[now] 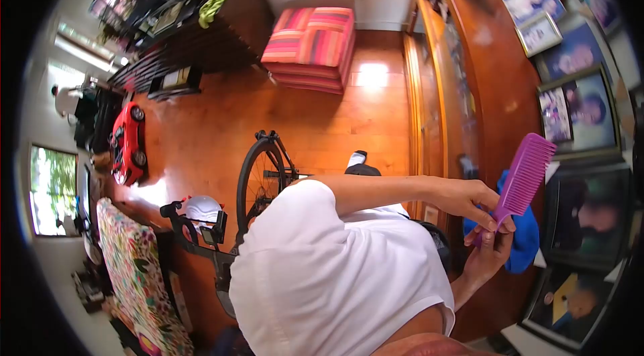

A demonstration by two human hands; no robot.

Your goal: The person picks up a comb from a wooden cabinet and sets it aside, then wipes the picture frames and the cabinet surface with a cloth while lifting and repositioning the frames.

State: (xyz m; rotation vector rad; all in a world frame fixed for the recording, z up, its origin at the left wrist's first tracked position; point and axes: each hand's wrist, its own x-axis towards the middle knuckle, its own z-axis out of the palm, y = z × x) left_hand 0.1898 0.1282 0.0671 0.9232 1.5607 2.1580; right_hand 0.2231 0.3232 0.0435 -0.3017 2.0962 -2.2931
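A purple comb is tilted at the right, with its teeth toward the upper right. My left hand reaches in from above, fingers closed on the lower part of the comb near its handle. Just below it, my right hand is wrapped round the handle, its fingers and thumb pressed together. The two hands are close together at the handle and partly cover it. Behind the hands lies a blue item, partly hidden, on the wooden cabinet top.
Framed photos stand along the reddish wooden cabinet. A bicycle is beside my body. Farther off are a striped ottoman, a red toy car, a dark slatted cabinet and a floral-covered piece.
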